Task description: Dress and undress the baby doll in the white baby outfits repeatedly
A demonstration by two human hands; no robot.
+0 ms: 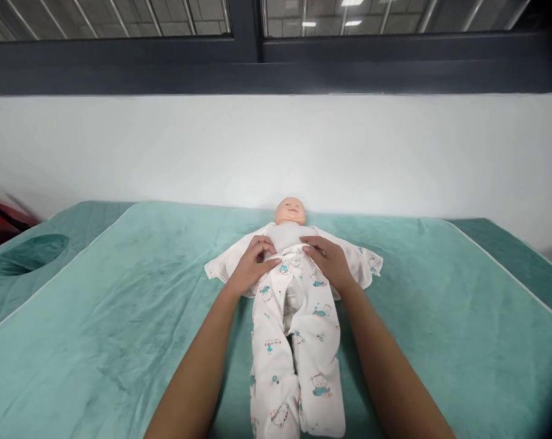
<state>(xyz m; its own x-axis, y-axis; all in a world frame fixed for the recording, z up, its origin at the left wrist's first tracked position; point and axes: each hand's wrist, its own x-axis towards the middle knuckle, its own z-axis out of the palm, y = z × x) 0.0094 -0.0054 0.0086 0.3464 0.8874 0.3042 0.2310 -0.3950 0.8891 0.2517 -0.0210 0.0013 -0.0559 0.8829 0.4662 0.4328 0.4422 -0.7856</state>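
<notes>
A baby doll [290, 210] lies on its back, its head toward the wall. It wears a white top [362, 261] with both sleeves spread out to the sides. White baby trousers [319, 341] with teal and grey cartoon prints cover its lower body, the legs stretching toward me. At the waistband, my left hand [256, 263] has its thumb and curled fingers closed on the left edge. Opposite it, my right hand [329, 259] grips the right edge of the waistband, its thumb mostly hidden. A plain whitish patch shows at the doll's belly, between the hands.
The doll rests on a bed with a teal velvety cover [120, 317] edged by pale piping. An oval hole [31, 253] is at the bed's left end. Behind stands a white wall [166, 146] below a dark window frame [248, 73]. Something red [3, 225] sits at far left.
</notes>
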